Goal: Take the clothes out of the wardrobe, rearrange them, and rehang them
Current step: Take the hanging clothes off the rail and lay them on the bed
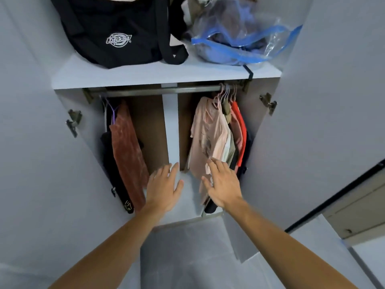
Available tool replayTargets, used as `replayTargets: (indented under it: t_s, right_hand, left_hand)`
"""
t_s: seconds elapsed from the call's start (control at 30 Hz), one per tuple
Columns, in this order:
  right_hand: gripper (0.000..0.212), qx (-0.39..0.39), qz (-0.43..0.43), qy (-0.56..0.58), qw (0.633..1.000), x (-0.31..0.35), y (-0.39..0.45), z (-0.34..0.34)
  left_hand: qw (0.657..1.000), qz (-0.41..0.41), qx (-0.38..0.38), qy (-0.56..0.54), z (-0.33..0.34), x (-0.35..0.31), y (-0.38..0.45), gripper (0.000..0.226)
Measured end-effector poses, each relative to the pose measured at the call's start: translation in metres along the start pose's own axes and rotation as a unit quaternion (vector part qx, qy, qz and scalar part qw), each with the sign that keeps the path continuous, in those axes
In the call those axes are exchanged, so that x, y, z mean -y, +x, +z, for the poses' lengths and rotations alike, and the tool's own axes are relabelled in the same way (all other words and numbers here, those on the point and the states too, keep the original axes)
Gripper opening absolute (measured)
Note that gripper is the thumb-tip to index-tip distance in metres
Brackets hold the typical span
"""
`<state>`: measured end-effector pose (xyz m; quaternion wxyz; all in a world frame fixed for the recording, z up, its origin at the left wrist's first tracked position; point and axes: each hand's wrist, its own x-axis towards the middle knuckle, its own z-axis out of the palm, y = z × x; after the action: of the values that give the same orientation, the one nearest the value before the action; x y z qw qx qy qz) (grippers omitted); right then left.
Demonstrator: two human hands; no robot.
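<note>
Here, wardrobe (291, 142): doors seen swung wide, both hands reached inside.
Rail (145, 91): above the hands; pink shirt (210, 132) and red garment (241, 130) hung bunched beyond the right hand; rust velvet piece (127, 151) left of the left hand.
Left hand (164, 186): fingers spread, nothing held.
Right hand (224, 182): fingers spread, laid against the pink shirt's hem.
Top shelf (145, 77): black bag (116, 30), blue-edged plastic bag (239, 36) stowed.

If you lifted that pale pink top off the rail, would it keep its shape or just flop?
The pale pink top would probably flop: it hangs in soft folds from its hanger. It looks thin, so likely light. Off the rail it may swing, and could slide off the hanger if tilted. The right hand is open near its hem.
</note>
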<state>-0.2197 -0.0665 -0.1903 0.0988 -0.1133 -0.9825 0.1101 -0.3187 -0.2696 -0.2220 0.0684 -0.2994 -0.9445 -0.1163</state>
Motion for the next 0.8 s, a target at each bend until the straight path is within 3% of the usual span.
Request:
replayTargets:
  t_s: [0.3, 0.5, 0.67, 0.8]
  right_hand:
    - [0.055, -0.012, -0.01, 0.016, 1.0, -0.017, 0.115, 0.014]
    - [0.053, -0.034, 0.039, 0.008, 0.999, -0.096, 0.178, 0.02]
    - [0.058, -0.029, 0.061, 0.014, 0.998, -0.15, 0.209, 0.028]
    - [0.054, -0.026, 0.049, 0.023, 0.998, -0.172, 0.223, 0.035]
  left_hand:
    - [0.999, -0.024, -0.02, 0.011, 0.004, 0.028, 0.093, 0.057]
    - [1.0, -0.002, 0.001, -0.003, 0.03, -0.017, 0.187, 0.062]
    - [0.999, 0.034, 0.014, -0.023, 0.047, -0.068, 0.252, 0.053]
    - [0.998, 0.048, 0.045, -0.018, 0.064, -0.096, 0.289, 0.064]
